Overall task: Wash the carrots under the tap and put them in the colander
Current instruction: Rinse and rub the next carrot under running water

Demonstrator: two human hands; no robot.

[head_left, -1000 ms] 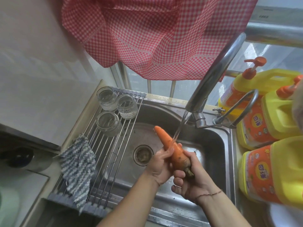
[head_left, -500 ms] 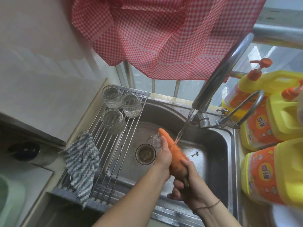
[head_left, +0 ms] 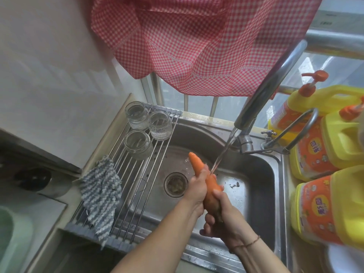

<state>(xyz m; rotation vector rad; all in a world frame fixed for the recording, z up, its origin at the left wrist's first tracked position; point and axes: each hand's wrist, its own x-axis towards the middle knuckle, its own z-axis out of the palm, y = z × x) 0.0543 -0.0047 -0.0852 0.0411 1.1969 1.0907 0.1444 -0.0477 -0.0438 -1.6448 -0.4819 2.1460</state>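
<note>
Head view | carrot between both hands | left hand and right hand grasp it

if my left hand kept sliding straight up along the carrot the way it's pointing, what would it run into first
Probably the water stream: the left hand grips the carrot and points up and away toward its tip, with the stream falling right beside it. Past the tip, the sink wall, though depth is unclear.

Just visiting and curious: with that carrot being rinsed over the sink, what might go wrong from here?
The wet carrot, gripped by the left hand and right hand, could slip into the sink near the open drain. Its tip points toward the glass jars on the rack, so a swing might knock one.
</note>
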